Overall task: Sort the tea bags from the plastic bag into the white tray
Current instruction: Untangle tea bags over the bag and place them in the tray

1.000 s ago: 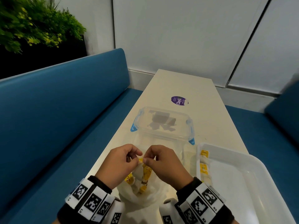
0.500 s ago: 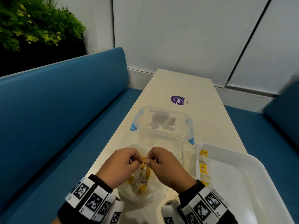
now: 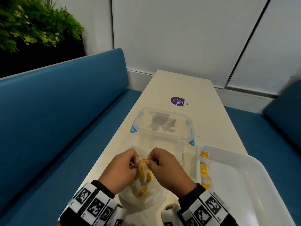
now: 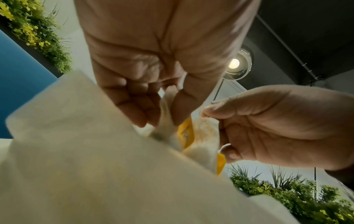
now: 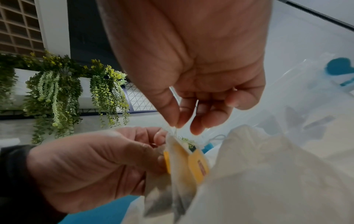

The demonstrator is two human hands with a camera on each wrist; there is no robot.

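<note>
A clear plastic bag (image 3: 147, 197) lies on the table near me, with several yellow-tagged tea bags (image 3: 144, 174) bunched above its mouth. My left hand (image 3: 121, 168) pinches a tea bag (image 4: 166, 119) between thumb and fingers. My right hand (image 3: 164, 167) pinches a thin string (image 5: 173, 128) on the same bunch, close beside the left. The white tray (image 3: 254, 191) stands to the right, with a column of tea bags (image 3: 204, 170) along its left wall.
A clear lidded container (image 3: 162, 124) with blue clips sits just beyond my hands. A purple sticker (image 3: 178, 101) lies farther up the narrow table (image 3: 184, 85). Blue benches (image 3: 57, 111) run along both sides, with plants (image 3: 32, 25) at the back left.
Both hands have stayed together over the bag. The fingertips shifted slightly, now pulling at a string and a tea bag between them.
</note>
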